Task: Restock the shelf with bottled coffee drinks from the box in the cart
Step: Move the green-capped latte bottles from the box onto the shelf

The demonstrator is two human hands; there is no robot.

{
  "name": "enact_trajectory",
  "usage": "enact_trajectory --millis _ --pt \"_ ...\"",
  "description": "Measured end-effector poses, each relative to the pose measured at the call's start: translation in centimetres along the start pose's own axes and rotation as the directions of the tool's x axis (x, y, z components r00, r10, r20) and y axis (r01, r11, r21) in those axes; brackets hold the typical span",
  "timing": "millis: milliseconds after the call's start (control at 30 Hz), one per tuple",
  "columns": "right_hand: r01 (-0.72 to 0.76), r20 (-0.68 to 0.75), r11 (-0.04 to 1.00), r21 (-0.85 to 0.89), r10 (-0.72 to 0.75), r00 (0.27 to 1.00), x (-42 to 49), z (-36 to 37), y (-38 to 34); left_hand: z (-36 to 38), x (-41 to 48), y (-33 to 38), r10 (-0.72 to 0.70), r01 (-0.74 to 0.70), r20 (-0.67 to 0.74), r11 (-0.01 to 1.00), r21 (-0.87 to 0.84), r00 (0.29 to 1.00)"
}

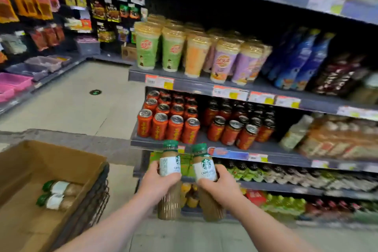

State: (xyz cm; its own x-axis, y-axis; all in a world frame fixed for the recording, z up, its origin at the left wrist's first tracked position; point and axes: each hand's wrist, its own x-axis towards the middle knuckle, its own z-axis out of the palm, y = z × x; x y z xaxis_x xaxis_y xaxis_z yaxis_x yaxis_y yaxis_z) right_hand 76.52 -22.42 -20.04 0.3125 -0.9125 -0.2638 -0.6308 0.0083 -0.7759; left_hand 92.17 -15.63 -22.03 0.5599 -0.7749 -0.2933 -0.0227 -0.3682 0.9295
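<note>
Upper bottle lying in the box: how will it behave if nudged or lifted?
Likely rolls if nudged: the upper bottle is round and lies on its side in the box. Probably heavy for its size: it looks full. The lower bottle beside it may block rolling.

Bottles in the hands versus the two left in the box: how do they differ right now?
The held bottles stand roughly upright, caps up; the box bottles lie on their sides. The left hand and right hand grip the held bottles; the box bottles rest loose in the box. All share green caps and white labels.
</note>
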Motion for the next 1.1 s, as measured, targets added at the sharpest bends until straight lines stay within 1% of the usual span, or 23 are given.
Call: enact_trajectory --millis 67,133,267,333,433,567,767,833,967,1100 --pt "-0.028 -0.059 0.998 0.049 0.031 0.998 -2.0 -4.0 2.8 4.5 -2.1 1.1 0.036 -0.036 0.048 0.999 -0.008 0.998" --pt "-0.061 -0.123 0.993 0.1 0.073 0.99 -4.3 -8.2 5.7 9.1 -4.6 2.1 0.044 -0.043 0.121 0.999 -0.016 0.992" --pt "-0.106 -0.246 0.984 0.143 0.139 0.959 -8.9 -16.1 11.3 17.9 -9.6 3.8 0.064 -0.066 0.248 0.998 -0.002 0.967" --pt "-0.104 -0.302 0.982 0.16 0.149 0.941 -11.0 -19.8 13.7 22.0 -12.1 4.8 0.107 -0.109 0.298 0.994 -0.008 0.949" --pt "-0.098 -0.376 0.977 0.189 0.164 0.912 -14.0 -24.9 16.8 27.6 -15.8 6.1 0.148 -0.136 0.373 0.989 -0.058 0.916" --pt "-0.116 -0.466 0.974 0.196 0.197 0.863 -16.9 -30.2 20.2 33.3 -19.6 7.9 0.199 -0.186 0.453 0.98 -0.074 0.869" --pt "-0.082 -0.508 0.941 0.327 0.248 0.825 -18.6 -35.7 23.3 38.7 -22.4 10.7 0.241 -0.239 0.538 0.968 -0.075 0.807" --pt "-0.067 -0.524 0.938 0.34 0.248 0.815 -18.4 -37.1 23.9 40.3 -22.3 11.7 0.254 -0.249 0.568 0.964 -0.089 0.782" --pt "-0.065 -0.551 0.936 0.346 0.259 0.793 -17.5 -40.3 24.9 44.6 -20.9 13.8 0.255 -0.277 0.608 0.959 -0.06 0.751" --pt "-0.037 -0.581 0.939 0.343 0.243 0.776 -15.6 -45.0 26.0 49.7 -19.2 16.9 0.28 -0.288 0.678 0.952 -0.104 0.68"
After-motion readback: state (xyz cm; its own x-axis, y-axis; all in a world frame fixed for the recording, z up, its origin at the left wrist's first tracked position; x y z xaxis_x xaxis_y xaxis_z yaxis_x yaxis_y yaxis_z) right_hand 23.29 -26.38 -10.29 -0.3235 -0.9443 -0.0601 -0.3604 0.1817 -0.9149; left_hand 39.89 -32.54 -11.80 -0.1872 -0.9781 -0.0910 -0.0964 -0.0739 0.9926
